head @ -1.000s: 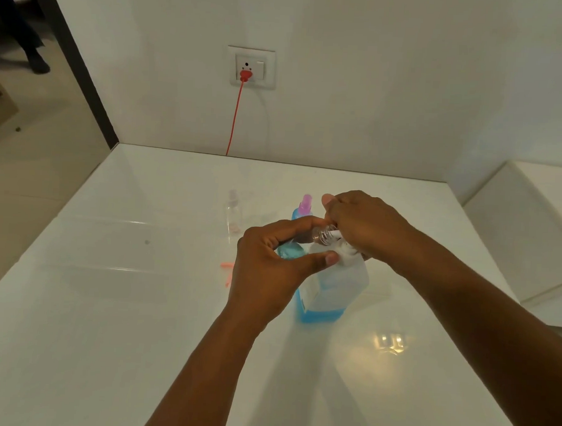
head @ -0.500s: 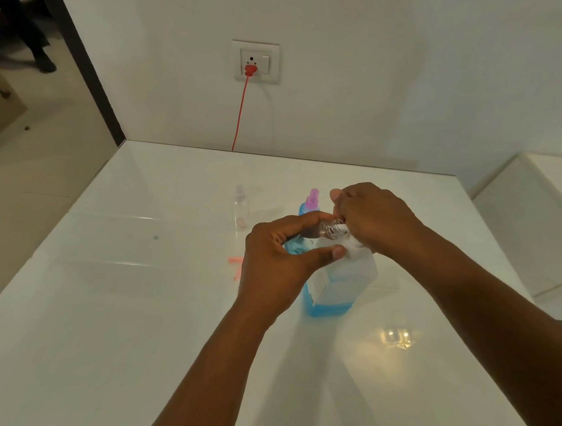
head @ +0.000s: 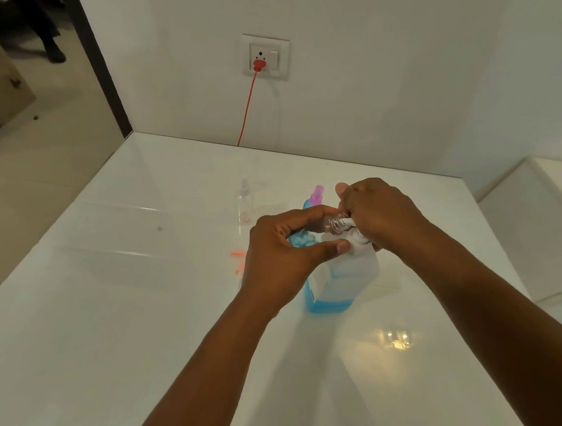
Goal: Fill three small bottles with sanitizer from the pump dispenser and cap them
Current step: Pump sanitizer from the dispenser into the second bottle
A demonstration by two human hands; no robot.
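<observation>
Filling most of the view, a glossy white table (head: pixel 108 302) meets a white wall (head: pixel 375 88) w/ a socket (head: pixel 265 57) and a red cord (head: pixel 247 111) dropping behind the far edge. Dispenser (head: pixel 344 280) stands near table centre, blue liquid low in its body, label facing the camera; its white pump head sits just under the R hand.

L hand (head: pixel 281 254) curls round a small clear bottle (head: pixel 332 222), tilted on its side, neck pointing right toward the pump; thumb below, index arched over. Blue shows thru the gap between L thumb and finger, prob. liquid in the bottle, but can't be sure. R hand (head: pixel 379 214) is bunched over the pump head and the bottle's threaded neck, fingers curled down on them; hands nearly touching, bottle between them, directly above the dispenser.

Behind the L hand a second bottle w/ pink cap (head: pixel 316 195) stands upright, blue body mostly hidden. Further left, well apart, a clear capped bottle (head: pixel 244 201) stands alone, faint vs. the table. A small orange piece (head: pixel 238 254) lies just left of the L hand, too blurred to ID.

Hidden: pump nozzle, bottle mouth, R fingertips. Whether the nozzle sits in the neck, can't tell. Both forearms cut off at the bottom edge.
</observation>
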